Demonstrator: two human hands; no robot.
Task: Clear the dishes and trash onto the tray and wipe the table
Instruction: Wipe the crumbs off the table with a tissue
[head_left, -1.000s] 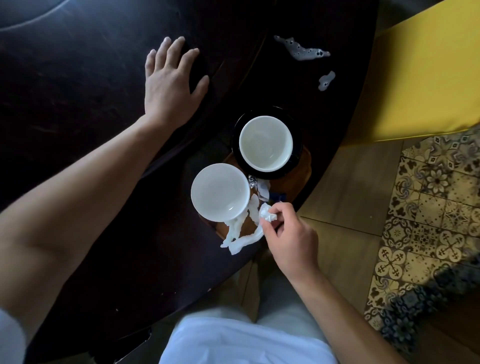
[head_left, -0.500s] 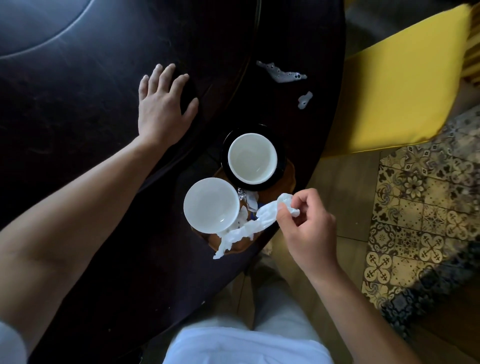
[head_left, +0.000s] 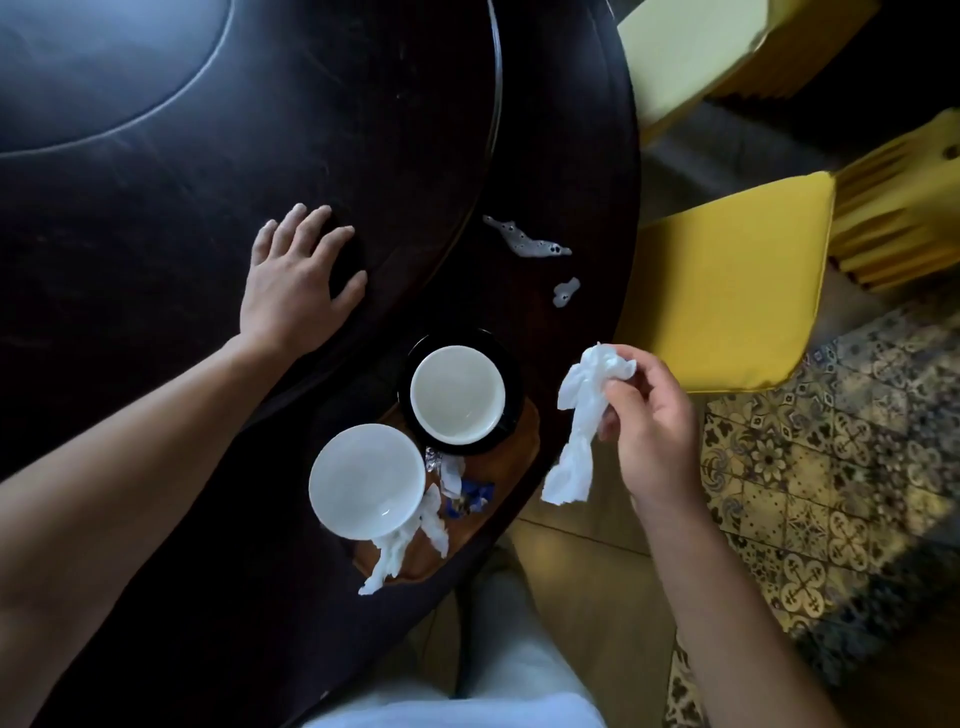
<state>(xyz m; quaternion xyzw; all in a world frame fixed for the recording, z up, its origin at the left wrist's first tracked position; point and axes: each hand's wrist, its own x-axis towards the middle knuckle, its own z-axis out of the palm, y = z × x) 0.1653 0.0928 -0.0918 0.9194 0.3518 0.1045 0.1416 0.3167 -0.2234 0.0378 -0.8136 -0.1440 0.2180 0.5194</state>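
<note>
My right hand (head_left: 652, 421) pinches a crumpled white tissue (head_left: 582, 421), held in the air just past the table's right edge. A small wooden tray (head_left: 524, 441) lies at the near edge of the dark round table (head_left: 156, 260). On it stand a white bowl (head_left: 366, 480) and a white cup (head_left: 457, 395) on a black saucer (head_left: 511, 379). More crumpled tissue (head_left: 402, 540) and blue and silver wrappers (head_left: 467, 493) lie beside the bowl. My left hand (head_left: 296, 286) rests flat on the table, fingers spread. Two white spills (head_left: 524, 241) mark the table beyond the tray.
A raised turntable (head_left: 260, 104) covers the middle of the table. A yellow chair cushion (head_left: 727, 286) stands to the right, with a second pale one (head_left: 685, 47) behind it. Patterned floor tiles (head_left: 831, 493) lie at lower right. My white-clad legs (head_left: 498, 691) are below the table edge.
My right hand has lifted one tissue off the tray and carried it up and to the right, clear of the table. The left hand stays flat on the table.
</note>
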